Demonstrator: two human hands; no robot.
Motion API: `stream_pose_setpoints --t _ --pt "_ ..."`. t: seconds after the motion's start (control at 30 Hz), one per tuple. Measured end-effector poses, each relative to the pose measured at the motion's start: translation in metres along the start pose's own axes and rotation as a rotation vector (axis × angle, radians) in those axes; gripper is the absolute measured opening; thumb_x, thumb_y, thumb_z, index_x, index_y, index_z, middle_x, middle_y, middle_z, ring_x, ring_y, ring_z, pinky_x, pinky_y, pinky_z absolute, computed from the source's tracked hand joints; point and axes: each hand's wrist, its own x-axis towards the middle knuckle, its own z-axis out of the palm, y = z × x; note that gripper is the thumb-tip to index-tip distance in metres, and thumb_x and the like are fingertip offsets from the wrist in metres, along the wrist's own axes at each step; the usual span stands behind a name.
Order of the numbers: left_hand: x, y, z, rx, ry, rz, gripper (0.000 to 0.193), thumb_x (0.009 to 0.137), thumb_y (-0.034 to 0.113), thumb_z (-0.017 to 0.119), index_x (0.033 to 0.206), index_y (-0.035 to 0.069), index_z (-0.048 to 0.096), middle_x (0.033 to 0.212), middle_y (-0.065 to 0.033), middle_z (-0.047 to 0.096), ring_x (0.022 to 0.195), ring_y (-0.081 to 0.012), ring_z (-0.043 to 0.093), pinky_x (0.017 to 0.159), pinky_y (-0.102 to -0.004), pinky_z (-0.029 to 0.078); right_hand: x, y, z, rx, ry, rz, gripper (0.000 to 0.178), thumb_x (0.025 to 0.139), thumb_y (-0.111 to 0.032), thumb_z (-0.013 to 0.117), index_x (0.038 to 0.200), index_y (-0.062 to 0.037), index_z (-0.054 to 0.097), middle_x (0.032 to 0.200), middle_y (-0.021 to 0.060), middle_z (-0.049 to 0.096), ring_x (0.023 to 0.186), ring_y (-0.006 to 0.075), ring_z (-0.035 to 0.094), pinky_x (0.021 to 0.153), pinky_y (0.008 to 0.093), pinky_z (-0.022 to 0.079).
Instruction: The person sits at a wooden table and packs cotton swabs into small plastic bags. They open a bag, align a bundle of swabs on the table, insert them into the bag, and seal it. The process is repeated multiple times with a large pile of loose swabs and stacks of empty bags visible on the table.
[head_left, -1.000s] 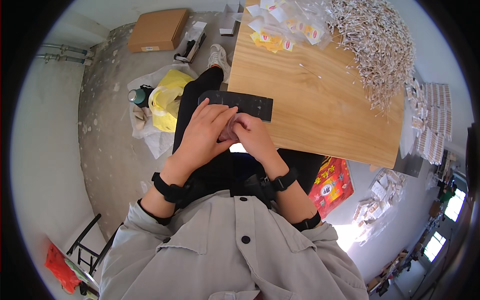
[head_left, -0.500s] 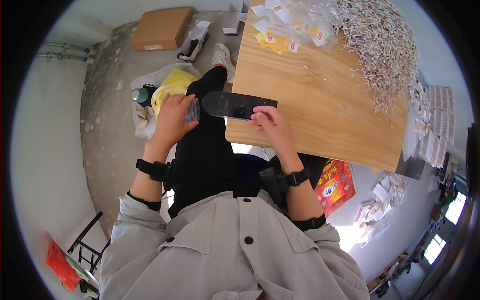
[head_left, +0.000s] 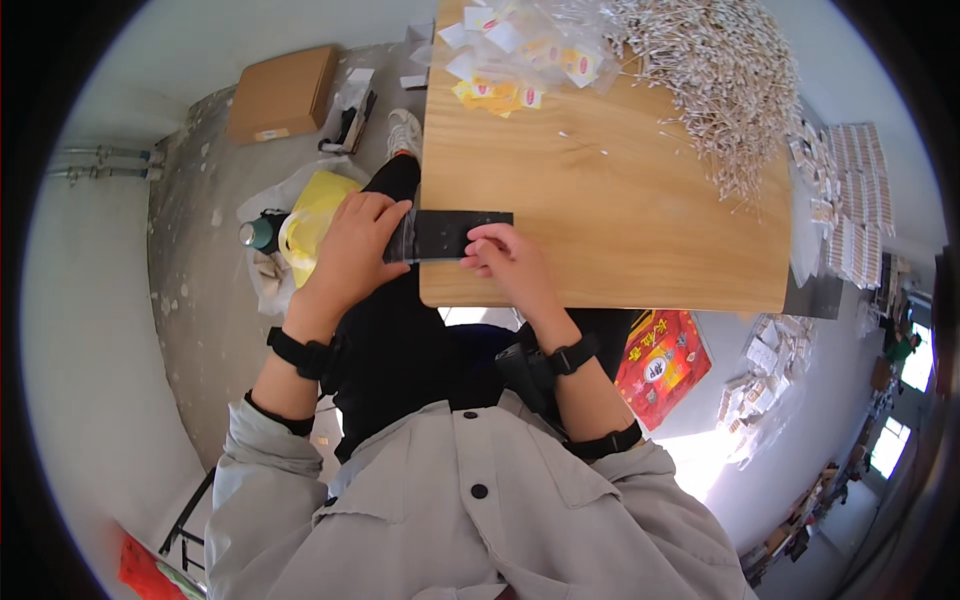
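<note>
Strip [head_left: 445,233] overhanging table [head_left: 610,225], apparently partly in bag [head_left: 406,236], swabs [head_left: 715,75] behind

The table [head_left: 610,210] is tan with darker grain; across its left edge, a black board [head_left: 440,235]; at its far left, yellow-and-white cards [head_left: 495,94] with red marks; far right, white-and-brown swabs [head_left: 715,80]; left of it, a yellow bag [head_left: 326,192]; past its near edge, a red sheet [head_left: 664,368] patterned yellow and white, and 2 black wrist straps [head_left: 573,355]

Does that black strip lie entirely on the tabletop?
No, the black strip juts past the left edge of the wooden table, with the left hand at its overhanging end.
</note>
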Motion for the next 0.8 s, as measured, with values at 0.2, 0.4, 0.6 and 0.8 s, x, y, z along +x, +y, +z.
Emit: stream_pose_setpoints --t 0.2,0.4,0.6,0.8 --pt "0.018 0.025 0.018 -0.026 0.056 0.052 0.076 0.050 0.015 0.088 0.121 0.005 0.061 0.112 -0.0121 0.053 0.111 -0.0333 0.050 0.097 -0.0417 0.043 0.008 -0.014 -0.034 -0.085 0.029 -0.071 0.022 0.092 -0.009 0.060 0.112 0.0000 0.061 0.095 0.0101 0.067 0.084 0.0165 0.069 0.075 0.0284 0.053" --pt "0.014 0.034 0.027 0.055 0.127 0.127 0.068 0.062 0.017 0.083 0.122 -0.001 0.058 0.121 -0.0141 0.053 0.116 -0.0358 0.049 0.101 -0.0465 0.040 0.055 -0.028 -0.108 -0.588 0.606 -0.462 0.032 0.080 -0.007 0.070 0.111 -0.0057 0.064 0.100 0.0121 0.058 0.086 0.0246 0.063 0.076 0.0339 0.053" --pt "0.005 0.063 0.049 0.162 0.156 -0.007 0.064 0.070 0.019 0.080 0.124 -0.005 0.054 0.127 -0.0175 0.050 0.128 -0.0373 0.043 0.111 -0.0533 0.032 0.084 -0.056 -0.143 -0.877 0.625 -0.534 0.016 0.077 -0.010 0.073 0.092 -0.0105 0.067 0.099 0.0115 0.056 0.084 0.0288 0.061 0.072 0.0361 0.052" --pt "0.069 0.122 0.074 -0.035 0.155 0.096 0.080 0.072 0.015 0.078 0.140 0.001 0.040 0.148 -0.0238 0.032 0.139 -0.0435 0.030 0.114 -0.0552 0.026 0.064 -0.050 -0.149 -0.751 0.304 -0.373 0.010 0.080 -0.017 0.073 0.086 -0.0114 0.066 0.088 0.0090 0.056 0.084 0.0276 0.061 0.069 0.0385 0.051"
